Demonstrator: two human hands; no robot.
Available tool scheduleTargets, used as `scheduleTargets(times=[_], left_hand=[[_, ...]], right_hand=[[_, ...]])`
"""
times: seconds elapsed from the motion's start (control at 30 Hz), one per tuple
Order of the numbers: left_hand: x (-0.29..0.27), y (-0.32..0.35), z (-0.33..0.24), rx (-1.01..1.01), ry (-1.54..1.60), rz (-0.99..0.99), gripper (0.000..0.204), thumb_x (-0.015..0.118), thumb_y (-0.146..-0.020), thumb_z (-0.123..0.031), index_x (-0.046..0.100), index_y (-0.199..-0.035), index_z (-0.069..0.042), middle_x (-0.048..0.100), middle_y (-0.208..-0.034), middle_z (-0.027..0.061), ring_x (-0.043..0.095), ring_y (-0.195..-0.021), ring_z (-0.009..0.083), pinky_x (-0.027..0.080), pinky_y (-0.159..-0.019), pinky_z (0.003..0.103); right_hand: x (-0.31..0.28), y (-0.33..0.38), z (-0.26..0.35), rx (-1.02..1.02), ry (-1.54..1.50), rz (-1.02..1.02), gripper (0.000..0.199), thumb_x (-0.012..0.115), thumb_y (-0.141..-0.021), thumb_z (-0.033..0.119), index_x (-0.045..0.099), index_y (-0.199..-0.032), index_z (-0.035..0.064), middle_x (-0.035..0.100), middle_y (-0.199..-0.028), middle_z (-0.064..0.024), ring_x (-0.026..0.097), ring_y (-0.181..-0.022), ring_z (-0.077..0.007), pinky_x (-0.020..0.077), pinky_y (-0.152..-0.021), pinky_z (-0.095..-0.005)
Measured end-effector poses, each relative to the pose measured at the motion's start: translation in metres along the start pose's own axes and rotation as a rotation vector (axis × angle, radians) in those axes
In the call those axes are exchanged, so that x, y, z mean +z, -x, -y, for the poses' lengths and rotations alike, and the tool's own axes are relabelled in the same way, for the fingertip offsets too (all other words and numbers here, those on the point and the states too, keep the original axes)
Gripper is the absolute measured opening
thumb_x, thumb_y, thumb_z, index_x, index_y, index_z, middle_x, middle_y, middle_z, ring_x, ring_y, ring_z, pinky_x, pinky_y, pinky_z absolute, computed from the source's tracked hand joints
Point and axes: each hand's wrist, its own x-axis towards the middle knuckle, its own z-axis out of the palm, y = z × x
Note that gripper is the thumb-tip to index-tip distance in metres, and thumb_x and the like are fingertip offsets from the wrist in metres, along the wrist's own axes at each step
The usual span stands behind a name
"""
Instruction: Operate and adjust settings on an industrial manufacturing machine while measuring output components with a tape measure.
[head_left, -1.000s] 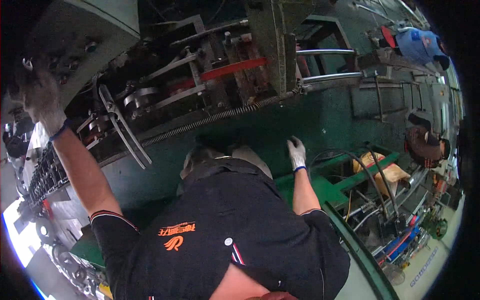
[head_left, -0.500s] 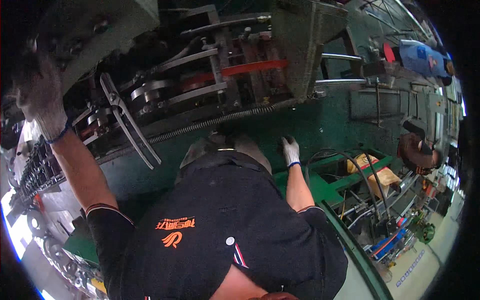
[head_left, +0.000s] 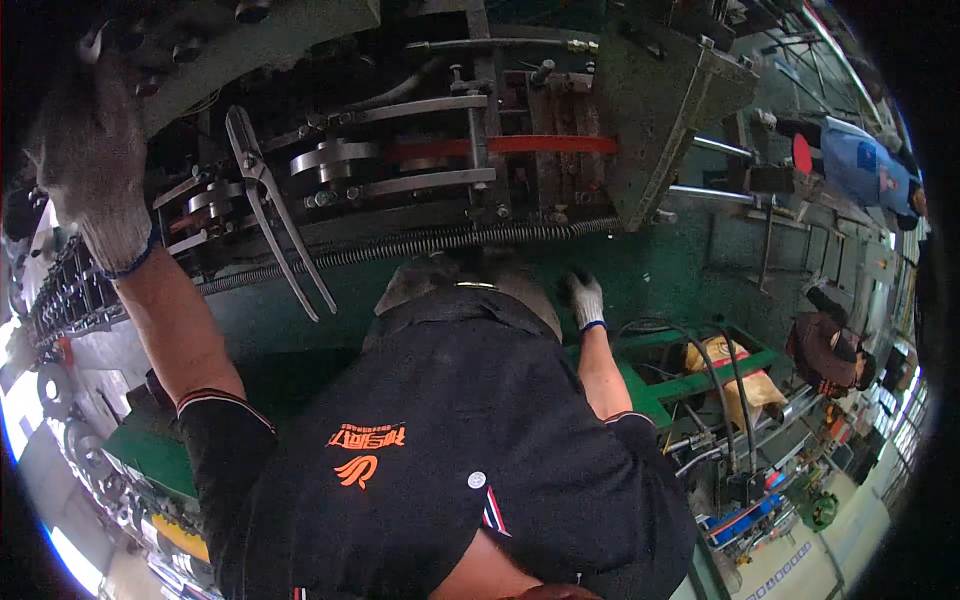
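Head view: the gloved left hand [head_left: 90,160] lies flat on the machine [head_left: 300,40], gripping nothing. Below the spring [head_left: 440,242], the gloved right hand [head_left: 583,298] presses the green panel [head_left: 680,260]; its grip is unclear. Gloves near the rollers [head_left: 330,160] could snag.

Dim overall; machine recesses past the left hand's [head_left: 90,165] gloved fingers [head_left: 75,110] nearly black. Daylight glare at lower-left rim and far right. Strong fisheye bending, dark vignette. Fingers slightly soft, centre sharp
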Motion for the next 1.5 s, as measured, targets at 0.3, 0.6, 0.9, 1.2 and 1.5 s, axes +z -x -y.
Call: scheduleTargets(times=[0.3,0.6,0.9,1.2,1.5], left_hand=[[-0.015,0.002,-0.017,-0.084,0.0,-0.07,0.055,0.053,-0.098,-0.057,0.064,-0.131,-0.015,0.069,-0.122,0.0146,0.069,-0.107,0.0371,0.058,-0.085,0.05],[0.004,0.018,-0.003,-0.181,0.004,-0.016,0.061,0.049,-0.097,-0.062,0.062,-0.133,-0.014,0.066,-0.128,0.0151,0.065,-0.113,0.0385,0.055,-0.09,0.052],[0.004,0.02,0.001,-0.219,-0.017,0.001,0.068,0.046,-0.096,-0.066,0.061,-0.136,-0.014,0.063,-0.134,0.0155,0.061,-0.12,0.04,0.051,-0.095,0.053],[-0.001,-0.002,0.02,-0.34,-0.197,0.083,0.075,0.042,-0.095,-0.071,0.06,-0.139,-0.013,0.06,-0.141,0.0159,0.058,-0.127,0.0415,0.048,-0.1,0.055],[-0.001,0.01,-0.011,-0.19,0.08,-0.087,0.067,0.048,-0.097,-0.063,0.054,-0.143,-0.014,0.061,-0.138,0.0159,0.059,-0.125,0.0359,0.046,-0.103,0.055]], right_hand=[[-0.046,-0.005,0.057,0.242,-0.454,0.045,0.04,0.066,-0.096,0.02,0.062,-0.132,0.0022,0.07,-0.118,-0.0101,0.068,-0.088,-0.0186,0.0554,-0.071,-0.0333],[-0.06,-0.025,0.058,0.072,-0.092,-0.032,0.039,0.068,-0.095,0.024,0.066,-0.127,0.0014,0.072,-0.119,-0.014,0.07,-0.101,-0.0264,0.0531,-0.088,-0.0358],[-0.081,-0.023,0.091,0.291,-0.327,0.077,0.038,0.067,-0.096,0.018,0.063,-0.13,0.0023,0.072,-0.115,-0.0122,0.069,-0.093,-0.0206,0.055,-0.08,-0.034],[-0.075,-0.022,0.054,0.196,-0.34,0.072,0.038,0.065,-0.097,0.016,0.063,-0.131,0.0014,0.072,-0.109,-0.0099,0.067,-0.088,-0.0181,0.0546,-0.076,-0.0304],[-0.072,-0.029,0.032,0.176,-0.322,0.058,0.041,0.067,-0.095,0.019,0.062,-0.132,0.0014,0.072,-0.111,-0.0113,0.067,-0.086,-0.0175,0.0533,-0.072,-0.0308]])
